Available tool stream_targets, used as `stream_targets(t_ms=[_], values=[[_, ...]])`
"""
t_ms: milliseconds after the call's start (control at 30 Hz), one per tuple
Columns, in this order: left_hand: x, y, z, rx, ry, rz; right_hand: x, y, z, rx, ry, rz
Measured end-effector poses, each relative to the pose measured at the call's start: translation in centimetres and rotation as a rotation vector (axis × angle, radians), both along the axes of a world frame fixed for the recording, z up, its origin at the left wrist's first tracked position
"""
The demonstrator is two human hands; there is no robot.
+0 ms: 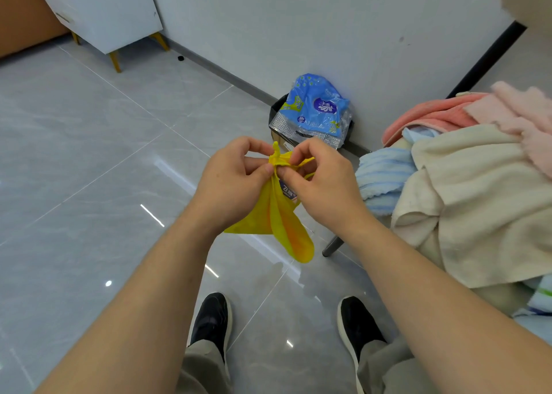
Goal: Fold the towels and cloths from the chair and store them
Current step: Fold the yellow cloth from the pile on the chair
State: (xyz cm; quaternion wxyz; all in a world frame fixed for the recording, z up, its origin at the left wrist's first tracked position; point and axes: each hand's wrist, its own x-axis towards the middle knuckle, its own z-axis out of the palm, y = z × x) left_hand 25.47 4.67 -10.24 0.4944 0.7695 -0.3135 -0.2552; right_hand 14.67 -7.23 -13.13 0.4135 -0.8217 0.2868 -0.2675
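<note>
Grey floor [89, 169]; both hands' grip pinching yellow cloth [277, 220].

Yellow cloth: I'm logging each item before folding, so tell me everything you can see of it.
The yellow cloth is small, thin and bright, with an orange tint on one hanging fold. It is bunched at the top, where the left hand and the right hand pinch it close together; a corner pokes up above them. A printed label shows just below the pinch. The rest hangs in loose pleats in the air above the grey tiled floor, touching nothing else.
</note>
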Motion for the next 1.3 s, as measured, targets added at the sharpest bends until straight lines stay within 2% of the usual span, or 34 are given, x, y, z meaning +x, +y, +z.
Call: stream_targets(t_ms=[300,500,667,767,967,1300], values=[[0.0,0.1,0.2,0.006,-0.041,0.054,0.1,0.2,-0.2,-0.020,-0.021,0.017],[0.0,0.2,0.1,0.029,-0.056,0.045,-0.2,0.1,0.2,-0.006,0.032,0.132],[0.2,0.2,0.2,0.043,-0.061,0.129,0.0,-0.2,-0.2,-0.133,0.050,0.099],[0.1,0.3,0.3,0.057,-0.024,0.071,0.0,-0.5,0.2,-0.126,0.014,0.040],[-0.5,0.4,-0.6,0.275,-0.472,-0.088,-0.2,-1.3,1.3,-0.163,-0.087,-0.011],[-0.2,0.5,-1.5,0.291,-0.508,-0.055,-0.3,-2.6,1.4,-0.098,-0.153,-0.062]])
